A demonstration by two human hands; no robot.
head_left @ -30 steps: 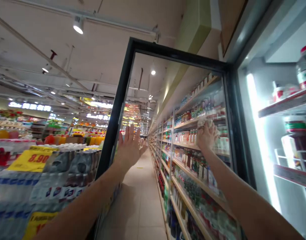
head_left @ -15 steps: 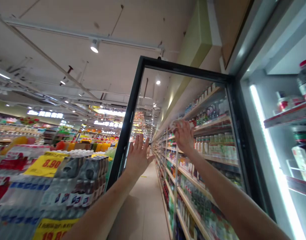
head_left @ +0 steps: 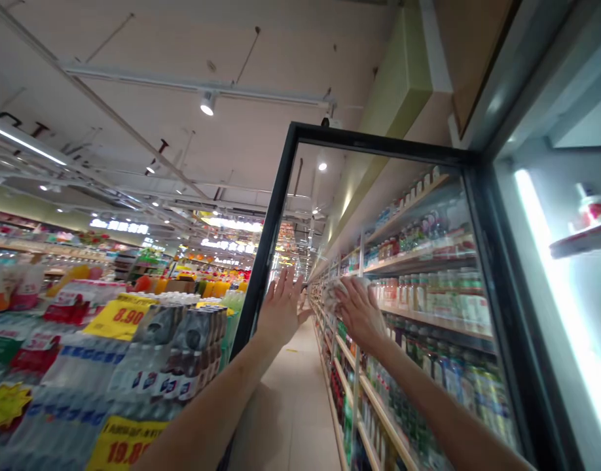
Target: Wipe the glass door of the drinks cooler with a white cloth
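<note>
Since the cloth (head_left: 332, 293) sits bunched under your right hand (head_left: 363, 317), just right of picture centre and apparently against the glass (head_left: 428, 288), watch the bunching first. Your right fingers are nearly straight, slightly apart, laid over it; some cloth pokes out past the tips. Thumb isn't clear, so can't tell how firmly you've got it.

I'd fold it into a flat pad covering the fingertips, else bare skin may smear. Even palm pressure and straight, overlapping strokes are likely your best bet. Work right up to the black rim (head_left: 271, 229); edges and corners are probably easiest to miss.

Your left hand (head_left: 279, 317), left of that, is wide open, fingers splayed, nothing visible in it. It's near the rim's left bar; can't tell if it touches. If the glass swings under pressure, brace on the rim, so you leave no prints.

Further out: lit cooler (head_left: 558, 199) with a strip light (head_left: 548, 261) at far right; bottle packs (head_left: 153, 379) and a yellow price card (head_left: 118, 317) lower left. Clearance to your left forearm (head_left: 207, 405) isn't clear, so mind that elbow.
</note>
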